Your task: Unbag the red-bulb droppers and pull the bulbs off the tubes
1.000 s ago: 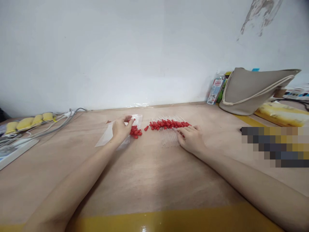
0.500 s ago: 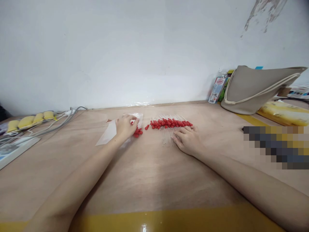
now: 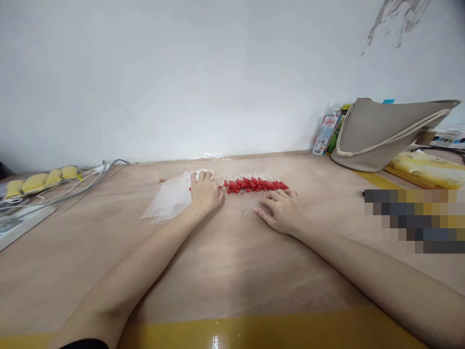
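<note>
Several clear thin droppers with red bulbs lie side by side in a row, their bulbs bunched across the middle and their tubes pointing both away from and towards me. My right hand rests at the near right of the row, fingers stretched out over the clear tubes. Left of the row, my left hand lies palm down with fingers apart, covering most of a small pile of loose red bulbs. One red bit shows past its fingers. Flat translucent plastic bags lie beneath and left of that hand.
Cables, yellow padded pieces and a white power strip occupy the left side. At the back right stand a bottle and a grey bag, with a yellow packet beside it. A wall rises behind the table.
My left hand has shifted right and towards me, now hiding the loose red bulbs that showed beside it and uncovering more of the plastic bags. My right hand stays nearly in place.
</note>
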Demonstrator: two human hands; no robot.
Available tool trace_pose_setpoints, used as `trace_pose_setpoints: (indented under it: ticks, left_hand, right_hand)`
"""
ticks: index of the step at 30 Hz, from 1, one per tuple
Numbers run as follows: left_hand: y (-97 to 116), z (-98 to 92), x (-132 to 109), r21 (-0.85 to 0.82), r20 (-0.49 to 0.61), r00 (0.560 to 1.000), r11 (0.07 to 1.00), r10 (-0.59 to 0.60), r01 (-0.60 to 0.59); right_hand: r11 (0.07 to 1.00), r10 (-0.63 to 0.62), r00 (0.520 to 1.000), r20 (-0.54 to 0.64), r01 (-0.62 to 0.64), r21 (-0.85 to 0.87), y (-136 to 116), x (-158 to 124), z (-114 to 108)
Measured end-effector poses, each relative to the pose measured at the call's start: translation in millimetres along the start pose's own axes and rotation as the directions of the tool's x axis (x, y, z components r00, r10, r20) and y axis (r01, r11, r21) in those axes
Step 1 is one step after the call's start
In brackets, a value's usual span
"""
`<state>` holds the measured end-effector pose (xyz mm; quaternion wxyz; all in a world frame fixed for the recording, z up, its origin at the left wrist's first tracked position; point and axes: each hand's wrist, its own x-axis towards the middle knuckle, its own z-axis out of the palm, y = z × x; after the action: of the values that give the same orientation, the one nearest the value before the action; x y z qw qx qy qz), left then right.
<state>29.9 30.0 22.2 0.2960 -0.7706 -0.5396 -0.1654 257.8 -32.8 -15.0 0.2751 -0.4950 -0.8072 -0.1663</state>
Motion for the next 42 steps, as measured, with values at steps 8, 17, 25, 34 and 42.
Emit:
trace_pose_setpoints:
  ticks: [8,17,25,34,42]
  left_hand:
    - [-6,-34.2,-22,-0.027,-0.106,0.986,0.991,0.126,-0.129]
    - [-30,-75.6,-55,0.064,-0.233,0.947,0.975,0.221,-0.212]
    - [-4,-33.3,-58,-0.612,-0.176,0.968,0.751,0.176,-0.248]
    - [18,-13.2,-59,-0.762,-0.197,0.960,0.586,0.197,-0.277]
    - [22,-20.0,-57,-0.708,-0.156,0.947,0.637,0.282,-0.306]
  right_hand:
    - [1.000,0.010,1.000,-0.004,-0.010,0.010,-1,0,0]
    - [0.999,0.001,0.996,-0.092,0.004,0.049,1,1,5]
    - [0.970,-0.118,0.964,-0.238,0.164,0.182,-4,2,-2]
    - [0.944,-0.239,0.950,-0.201,0.275,0.180,-6,4,4]
    - [0.951,-0.237,0.967,-0.095,0.251,0.180,-14,5,0]
